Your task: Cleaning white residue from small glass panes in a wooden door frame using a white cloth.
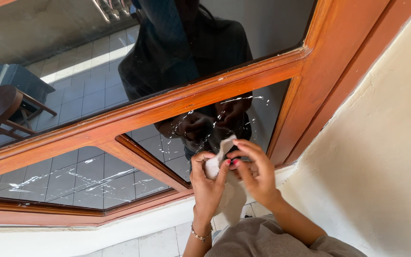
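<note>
My left hand and my right hand are raised together in front of the window glass, both pinched onto a small white cloth. My left fingers are curled closed around its lower bunched part, thumb pressing in from the side, with a thin bracelet sitting on that wrist. My right hand grips the upper edge of the cloth between thumb and forefinger, the other fingers bent loosely over it, nails painted pink. The two hands are almost touching, with only the cloth between them, and a tail of it hangs down behind my left wrist. The cloth sits just below the lower right pane, close to the corner where the orange-brown wooden frame meets the cream wall. White paint streaks mark the glass above my hands and in the pane to the left. My dark reflection shows in the glass.
</note>
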